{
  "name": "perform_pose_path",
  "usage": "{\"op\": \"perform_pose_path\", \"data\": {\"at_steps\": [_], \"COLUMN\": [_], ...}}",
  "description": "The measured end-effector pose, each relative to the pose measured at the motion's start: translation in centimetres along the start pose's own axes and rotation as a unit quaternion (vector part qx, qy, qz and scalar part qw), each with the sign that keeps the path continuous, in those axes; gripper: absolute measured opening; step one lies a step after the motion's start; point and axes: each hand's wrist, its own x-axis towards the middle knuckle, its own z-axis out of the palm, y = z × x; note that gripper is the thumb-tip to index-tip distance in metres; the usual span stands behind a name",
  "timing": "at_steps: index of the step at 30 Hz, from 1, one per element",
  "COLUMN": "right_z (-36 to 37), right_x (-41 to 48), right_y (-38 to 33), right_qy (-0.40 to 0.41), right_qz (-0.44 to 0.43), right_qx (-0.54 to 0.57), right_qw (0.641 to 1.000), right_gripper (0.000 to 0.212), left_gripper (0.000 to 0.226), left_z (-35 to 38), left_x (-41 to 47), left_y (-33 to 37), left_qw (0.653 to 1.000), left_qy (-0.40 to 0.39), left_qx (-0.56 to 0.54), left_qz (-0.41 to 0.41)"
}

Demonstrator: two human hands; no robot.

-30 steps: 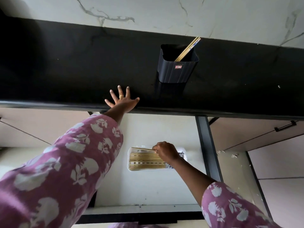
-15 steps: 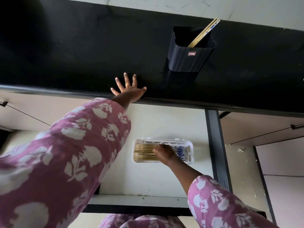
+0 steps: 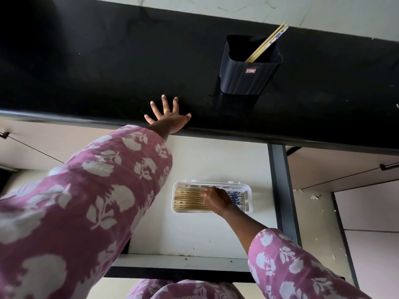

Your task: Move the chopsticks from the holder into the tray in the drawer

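Observation:
A black ribbed holder point(image 3: 248, 83) stands on the black countertop point(image 3: 97, 61), with a few wooden chopsticks point(image 3: 267, 43) leaning to its right corner. Below, in the open drawer point(image 3: 216, 238), a white tray point(image 3: 216, 182) holds several chopsticks point(image 3: 187, 199) lying side by side, their blue patterned ends to the right. My right hand point(image 3: 216, 200) lies on top of those chopsticks, fingers curled down onto them; whether it grips any is hidden. My left hand point(image 3: 169, 119) rests flat on the counter's front edge, fingers spread, left of the holder.
The drawer's white front lip point(image 3: 183, 262) is near me and a dark grey upright point(image 3: 282, 190) bounds it on the right. Closed cabinet fronts with dark handles point(image 3: 386, 166) lie to the right. A marble wall rises behind the counter.
The view has tilted down, so the tray shows in full. My right hand has slid slightly right and settled on the chopsticks in the tray. My left hand has stayed on the counter.

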Motion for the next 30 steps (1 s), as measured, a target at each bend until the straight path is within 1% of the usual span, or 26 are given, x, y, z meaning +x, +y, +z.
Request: {"op": "perform_pose_path", "data": {"at_steps": [1,2,3,4,5,6,7,9,13,16,17,20,23,24,26,28,29,30], "right_z": [-0.4,-1.0,-1.7,-2.4,-3.2,-4.3,-5.2,-7.7,-12.8,-17.6,-19.1,-23.9,-28.0,-29.3,-31.5,-33.6,-34.7,-35.8], "right_x": [0.0,0.1,0.1,-0.1,-0.1,-0.2,0.1,0.4,1.2,2.2,2.7,3.9,4.9,5.3,6.2,7.8,8.7,9.7], "right_y": [0.0,-0.1,0.1,0.1,0.2,0.2,0.3,0.2,0.0,0.0,0.1,-0.1,-0.3,-0.5,-0.8,-0.6,-0.1,0.3], "right_qy": [-0.001,0.021,0.065,0.101,0.136,0.169,0.195,0.256,0.365,0.462,0.498,0.596,0.648,0.649,0.632,0.593,0.568,0.54], "right_qz": [-0.005,-0.022,-0.063,-0.109,-0.147,-0.166,-0.18,-0.207,-0.216,-0.209,-0.205,-0.174,-0.12,-0.094,-0.021,0.084,0.142,0.193], "right_qx": [-0.004,-0.033,-0.085,-0.112,-0.148,-0.166,-0.169,-0.168,-0.159,-0.168,-0.171,-0.138,-0.085,-0.055,0.013,0.07,0.113,0.174], "right_qw": [1.0,0.999,0.992,0.983,0.968,0.957,0.949,0.929,0.891,0.845,0.825,0.772,0.748,0.753,0.775,0.797,0.803,0.801], "right_gripper": [0.022,0.016,0.008,0.01,0.019,0.025,0.027,0.023,0.018,0.021,0.021,0.017,0.007,0.008,0.014,0.021,0.025,0.027], "left_gripper": [0.073,0.073,0.073,0.073,0.073,0.073,0.073,0.072,0.071,0.07,0.069,0.068,0.067,0.068,0.069,0.069,0.07,0.07], "left_z": [0.0,0.0,-0.1,-0.1,-0.2,-0.2,-0.2,-0.3,-0.6,-1.0,-1.1,-1.3,-1.3,-1.2,-1.1,-1.0,-1.0,-1.0], "left_x": [0.0,0.0,-0.1,-0.1,-0.1,-0.2,-0.2,-0.3,-0.6,-0.9,-1.0,-1.0,-0.7,-0.6,-0.5,-0.4,-0.3,-0.2], "left_y": [0.0,0.0,0.0,0.0,0.0,0.0,-0.1,-0.1,0.0,0.1,0.1,0.3,0.2,0.2,0.2,0.2,0.2,0.1], "left_qw": [1.0,1.0,1.0,1.0,1.0,1.0,1.0,1.0,1.0,0.999,0.999,0.999,0.998,0.999,0.999,0.999,0.999,0.999], "left_qy": [-0.001,-0.002,-0.003,-0.004,-0.005,-0.005,-0.007,-0.01,-0.019,-0.032,-0.038,-0.049,-0.051,-0.05,-0.044,-0.039,-0.039,-0.039], "left_qx": [0.002,0.003,0.005,0.006,0.007,0.008,0.008,0.008,0.012,0.017,0.018,0.02,0.02,0.018,0.016,0.016,0.015,0.014], "left_qz": [-0.001,-0.002,-0.002,-0.001,0.0,0.001,0.001,0.002,0.002,-0.001,-0.004,-0.009,-0.01,-0.01,-0.007,-0.006,-0.007,-0.008]}}
